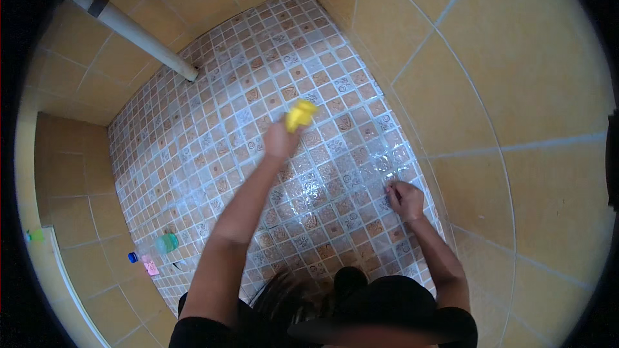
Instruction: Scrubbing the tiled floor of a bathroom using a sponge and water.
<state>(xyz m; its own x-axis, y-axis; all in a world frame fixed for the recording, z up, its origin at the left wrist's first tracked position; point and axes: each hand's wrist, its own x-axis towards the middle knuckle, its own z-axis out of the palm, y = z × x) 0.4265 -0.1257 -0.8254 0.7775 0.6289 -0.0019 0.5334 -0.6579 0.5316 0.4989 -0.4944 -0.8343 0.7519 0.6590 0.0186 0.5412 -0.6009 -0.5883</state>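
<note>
My left hand [281, 139] reaches out over the middle of the mosaic-tiled floor [232, 140], its fingers closed on a yellow cloth or sponge [301, 115] that is slightly blurred. Lower down on the right, my right hand [406, 200] is curled close to the floor near the foot of the wall, and no object shows in it. Between the two hands the tiles look wet and shiny. Whether the yellow thing touches the floor cannot be told.
A white pipe [140, 34] meets the floor at upper left. Yellow-tiled walls [483, 87] bound the floor. Lower left, a clear plastic bottle [166, 244] with green liquid and a blue cap stands or lies near a pink item [151, 267].
</note>
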